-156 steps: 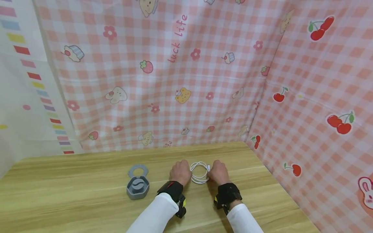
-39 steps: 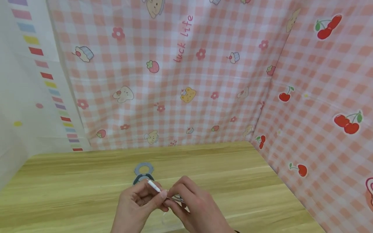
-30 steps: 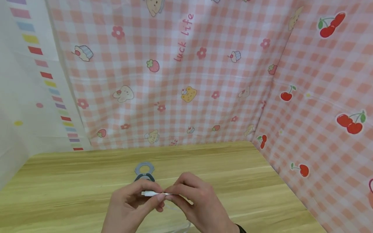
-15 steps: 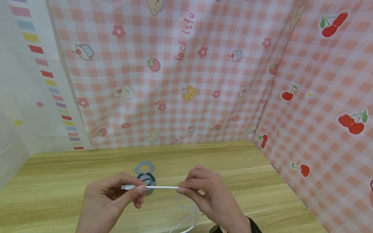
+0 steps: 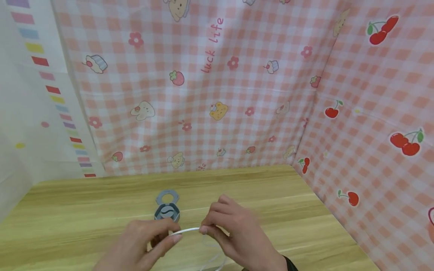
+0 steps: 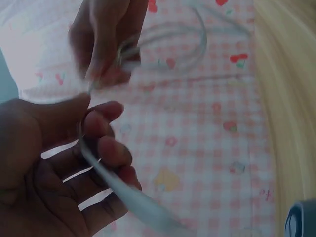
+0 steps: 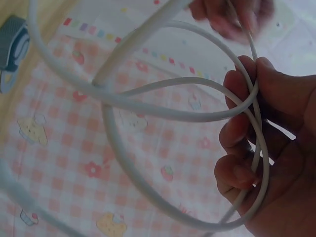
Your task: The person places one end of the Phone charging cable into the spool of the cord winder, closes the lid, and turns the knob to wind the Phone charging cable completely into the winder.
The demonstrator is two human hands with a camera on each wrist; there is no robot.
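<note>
Thin white round charging cable (image 5: 190, 229) held taut above light wooden desk (image 5: 84, 203): left hand (image 5: 142, 246) grip pinching one end, right hand (image 5: 237, 235) grip closed round slack loops, keeping coils off grey octagonal plastic winder case (image 5: 167, 213) just behind

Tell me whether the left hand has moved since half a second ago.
Yes. The left hand has drawn back in toward the right hand, leaving less white cable stretched between them in front of the gray holder on the table.
</note>
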